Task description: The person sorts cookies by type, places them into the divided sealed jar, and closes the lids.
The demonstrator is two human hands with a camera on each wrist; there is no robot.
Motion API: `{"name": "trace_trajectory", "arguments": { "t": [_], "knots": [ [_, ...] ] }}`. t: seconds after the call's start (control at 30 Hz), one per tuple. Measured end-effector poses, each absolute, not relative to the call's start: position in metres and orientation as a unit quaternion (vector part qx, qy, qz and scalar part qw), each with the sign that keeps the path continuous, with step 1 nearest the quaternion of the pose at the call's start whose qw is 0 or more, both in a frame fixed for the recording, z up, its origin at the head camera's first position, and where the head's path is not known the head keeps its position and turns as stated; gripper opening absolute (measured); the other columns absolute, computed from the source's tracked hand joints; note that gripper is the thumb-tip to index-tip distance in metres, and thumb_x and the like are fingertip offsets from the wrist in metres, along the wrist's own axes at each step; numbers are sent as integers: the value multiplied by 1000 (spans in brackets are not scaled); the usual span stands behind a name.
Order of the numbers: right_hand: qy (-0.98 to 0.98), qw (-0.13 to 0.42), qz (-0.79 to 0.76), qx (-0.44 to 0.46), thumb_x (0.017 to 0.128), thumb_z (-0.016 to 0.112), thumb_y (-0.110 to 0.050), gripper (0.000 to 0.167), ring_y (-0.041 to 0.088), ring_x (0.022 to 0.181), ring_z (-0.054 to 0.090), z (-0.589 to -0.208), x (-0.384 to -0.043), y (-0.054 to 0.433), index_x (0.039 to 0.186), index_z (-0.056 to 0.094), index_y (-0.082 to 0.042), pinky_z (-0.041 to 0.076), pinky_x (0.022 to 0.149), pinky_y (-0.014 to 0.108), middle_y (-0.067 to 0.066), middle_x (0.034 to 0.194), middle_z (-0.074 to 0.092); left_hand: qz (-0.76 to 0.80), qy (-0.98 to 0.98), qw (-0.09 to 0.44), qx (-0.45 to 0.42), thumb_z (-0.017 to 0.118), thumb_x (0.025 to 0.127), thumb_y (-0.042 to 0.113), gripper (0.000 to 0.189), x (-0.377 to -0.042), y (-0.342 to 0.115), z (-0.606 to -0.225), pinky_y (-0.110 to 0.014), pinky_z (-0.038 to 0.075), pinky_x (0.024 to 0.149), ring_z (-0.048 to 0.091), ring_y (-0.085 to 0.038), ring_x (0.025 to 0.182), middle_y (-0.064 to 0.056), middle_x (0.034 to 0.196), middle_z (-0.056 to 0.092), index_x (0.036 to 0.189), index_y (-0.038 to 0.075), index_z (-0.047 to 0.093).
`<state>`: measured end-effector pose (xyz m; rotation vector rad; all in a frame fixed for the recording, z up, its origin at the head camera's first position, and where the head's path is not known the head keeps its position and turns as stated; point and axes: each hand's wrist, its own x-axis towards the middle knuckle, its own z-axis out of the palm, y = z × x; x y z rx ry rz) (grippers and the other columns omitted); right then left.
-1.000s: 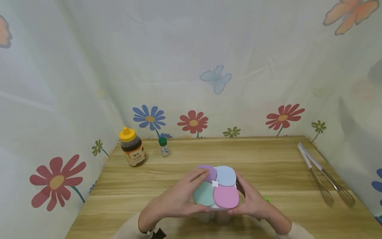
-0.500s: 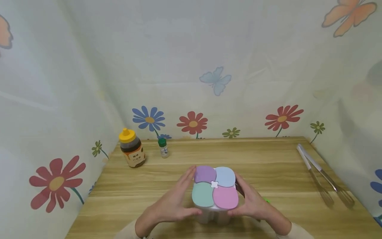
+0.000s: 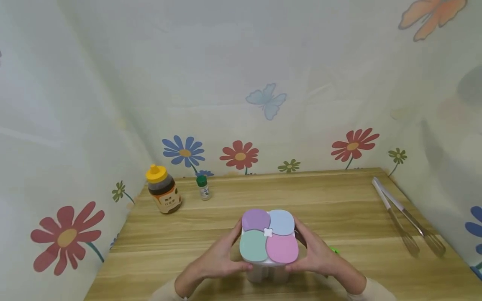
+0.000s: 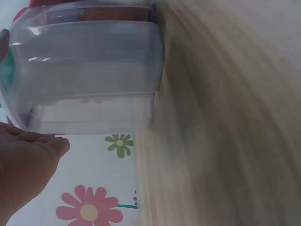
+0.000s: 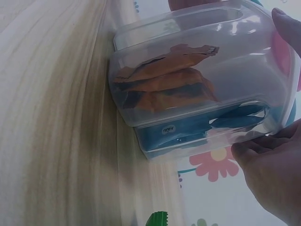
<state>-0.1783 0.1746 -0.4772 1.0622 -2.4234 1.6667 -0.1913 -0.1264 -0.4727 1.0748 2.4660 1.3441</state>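
Note:
A clear plastic storage box (image 3: 265, 274) stands upright on the table, its lid split into purple (image 3: 256, 219), light blue (image 3: 281, 222), green (image 3: 253, 246) and pink (image 3: 282, 248) flaps, all down. My left hand (image 3: 220, 258) grips its left side near the lid, thumb at the front corner and fingers toward the back. On the opposite side, my right hand (image 3: 316, 256) holds it the same way. Through the wall in the right wrist view show orange-brown packets (image 5: 171, 82) in one compartment and blue packets (image 5: 181, 132) in the neighbouring one.
At the back left of the table (image 3: 301, 192) stand a honey bottle (image 3: 167, 198) with a yellow cap and a small green-capped shaker (image 3: 203, 188). Two metal whisks (image 3: 404, 213) lie along the right edge. Something green with a serrated edge (image 5: 157, 219) lies beyond the right hand.
My left hand's fingers have come off the purple flap, moved out to the left, then closed in against the box's left side. The right hand has stayed in place.

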Motion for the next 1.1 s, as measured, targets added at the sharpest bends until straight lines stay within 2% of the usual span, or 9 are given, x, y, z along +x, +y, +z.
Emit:
{"name": "trace_trajectory", "arguments": {
  "t": [0.13,0.47,0.67,0.87,1.1],
  "knots": [
    [-770,4,542,337,65,91,-20,119,8,142,32,-478,-177,173,155,14,-6,28,111,19,19,153,33,481,800,78,349,81,76,44,117,-191,-124,-477,-42,32,112,23,-26,147,-4,162,13,157,21,0],
    [-758,-3,553,347,65,91,-15,120,4,142,28,-479,-176,172,155,12,-3,27,110,18,26,154,27,532,779,94,319,85,74,37,114,-186,-122,-482,-36,33,110,27,-22,144,-3,161,18,156,17,9],
    [-741,-10,565,364,63,90,-6,121,3,141,31,-477,-181,177,154,10,0,28,110,19,30,153,24,544,769,64,330,86,73,35,111,-185,-116,-482,-39,34,110,31,-22,143,-2,159,26,156,19,14],
    [-718,-24,576,391,64,88,-1,120,5,139,35,-479,-186,180,153,8,4,29,110,19,35,151,24,552,755,44,350,87,72,31,109,-182,-112,-481,-33,34,110,34,-22,142,-2,156,34,155,18,18],
    [-710,-33,578,401,64,87,0,118,6,139,37,-480,-192,182,153,10,4,30,110,20,37,149,26,553,758,27,346,86,72,31,111,-180,-108,-483,-35,33,110,32,-22,143,-2,157,30,156,17,14]
  ]
}}
